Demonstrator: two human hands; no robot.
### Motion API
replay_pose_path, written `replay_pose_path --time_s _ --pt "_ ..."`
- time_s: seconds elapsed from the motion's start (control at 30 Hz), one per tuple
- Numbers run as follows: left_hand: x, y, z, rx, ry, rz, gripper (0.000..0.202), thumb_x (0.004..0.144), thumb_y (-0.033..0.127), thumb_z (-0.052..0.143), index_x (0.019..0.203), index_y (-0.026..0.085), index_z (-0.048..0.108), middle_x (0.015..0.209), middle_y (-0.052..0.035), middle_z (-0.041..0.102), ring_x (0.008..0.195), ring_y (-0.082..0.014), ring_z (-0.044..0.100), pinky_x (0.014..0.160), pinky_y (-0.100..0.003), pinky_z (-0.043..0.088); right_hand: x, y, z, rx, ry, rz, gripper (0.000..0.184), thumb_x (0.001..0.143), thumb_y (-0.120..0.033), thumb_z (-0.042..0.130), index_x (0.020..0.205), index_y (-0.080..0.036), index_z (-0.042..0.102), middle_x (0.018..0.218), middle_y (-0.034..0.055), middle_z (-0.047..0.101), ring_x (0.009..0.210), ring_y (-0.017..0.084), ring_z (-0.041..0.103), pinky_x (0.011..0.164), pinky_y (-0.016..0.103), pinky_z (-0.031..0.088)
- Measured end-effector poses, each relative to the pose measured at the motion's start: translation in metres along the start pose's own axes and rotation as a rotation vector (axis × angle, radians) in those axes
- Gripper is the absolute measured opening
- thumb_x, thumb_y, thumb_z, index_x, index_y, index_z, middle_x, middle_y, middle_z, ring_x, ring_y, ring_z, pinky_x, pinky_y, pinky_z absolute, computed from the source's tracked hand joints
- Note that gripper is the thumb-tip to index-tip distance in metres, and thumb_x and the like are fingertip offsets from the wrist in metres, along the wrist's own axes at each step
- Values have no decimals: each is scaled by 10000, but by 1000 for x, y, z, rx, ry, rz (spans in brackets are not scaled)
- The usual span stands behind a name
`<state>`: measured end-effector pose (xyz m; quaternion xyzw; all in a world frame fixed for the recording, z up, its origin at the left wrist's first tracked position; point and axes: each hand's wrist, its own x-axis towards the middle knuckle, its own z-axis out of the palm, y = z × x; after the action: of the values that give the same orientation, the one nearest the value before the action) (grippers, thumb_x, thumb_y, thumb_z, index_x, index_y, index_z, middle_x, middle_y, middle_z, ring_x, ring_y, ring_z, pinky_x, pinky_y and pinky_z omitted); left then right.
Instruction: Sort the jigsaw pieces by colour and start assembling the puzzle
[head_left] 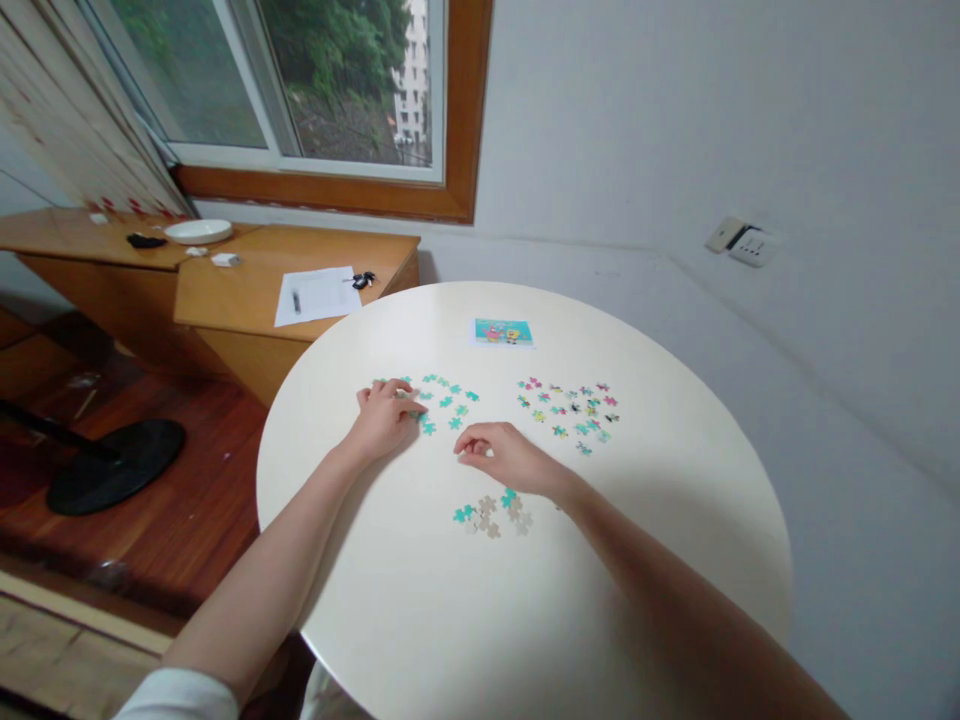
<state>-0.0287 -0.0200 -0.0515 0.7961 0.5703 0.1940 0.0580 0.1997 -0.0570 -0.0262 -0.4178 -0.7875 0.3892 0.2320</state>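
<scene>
1. Teal jigsaw pieces [448,402] lie scattered on the round white table [697,480], left of the cartoon picture card [502,332] and nearer the person.
2. Mixed-colour jigsaw pieces [576,408], showing pink, yellow and black, spread to the card's right, also nearer the person.
3. Grey-backed jigsaw pieces [489,518] cluster well below the card on the person's side, a few teal ones among them.
4. The left hand [386,415] is left of the card, at the teal group's edge, fingers bent and fingertips down by the pieces; I can't tell whether they grip one.
5. The right hand [502,455] is between the card and the grey cluster, fingers curled toward the thumb; I can't tell whether anything is pinched there.
6. Beyond the card, to its left, a wooden desk [240,300] bears a paper sheet [319,290] and keys [364,281].
</scene>
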Motion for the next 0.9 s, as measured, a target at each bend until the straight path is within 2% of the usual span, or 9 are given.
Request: replay_pose_path --time_s 0.13,0.23,0.33,0.43,0.53,0.63,0.77,0.9 --pt "-2 2 -5 -9 -32 34 390 748 102 447 894 290 756 1152 -81 592 1036 -266 464 864 -476 307 41 7 5 79 154 69 91 761 -166 606 768 -151 695 665 8 667 612 108 581 607 225 454" --pt "-3 3 -10 -40 -50 54 337 765 150 463 893 280 747 1131 -76 594 1027 -262 474 873 -474 308 68 10 12 49 216 136 94 744 -123 613 731 -148 702 648 10 675 607 109 590 591 216 448" --pt "-4 4 -12 -85 -96 87 257 763 199 498 869 244 728 1096 -80 593 1021 -264 481 886 -472 313 85 11 19 -4 231 175 96 740 -119 626 718 -156 712 649 10 686 609 112 602 577 212 444" --pt "-5 6 -14 -107 -121 89 164 730 187 515 753 190 677 1010 -82 591 1001 -260 489 895 -461 321 90 11 23 -44 214 177 88 736 -128 643 713 -164 719 684 15 706 643 121 624 595 217 455" --pt "-3 6 -16 -123 -103 33 114 715 165 497 680 171 606 937 -71 578 962 -245 508 886 -449 336 90 11 24 -75 177 202 73 740 -140 658 709 -164 719 696 25 714 655 128 639 610 222 461" --pt "-1 5 -19 -138 -75 -43 111 723 171 479 651 170 563 901 -64 571 938 -241 521 872 -442 347 90 5 21 -154 132 218 55 750 -169 675 715 -176 716 708 25 717 670 133 646 618 228 458" --pt "0 5 -20 -126 -58 -99 130 738 184 462 630 173 533 874 -67 574 944 -249 525 857 -434 350 91 -12 12 -383 66 267 13 737 -215 715 736 -203 710 771 21 727 734 149 652 678 252 446" --pt "1 4 -16 -102 -57 -117 148 751 195 443 636 173 534 861 -69 577 936 -248 537 849 -428 348 93 -23 7 -519 12 303 81 738 -262 729 794 -209 703 854 24 733 804 164 650 728 268 425"
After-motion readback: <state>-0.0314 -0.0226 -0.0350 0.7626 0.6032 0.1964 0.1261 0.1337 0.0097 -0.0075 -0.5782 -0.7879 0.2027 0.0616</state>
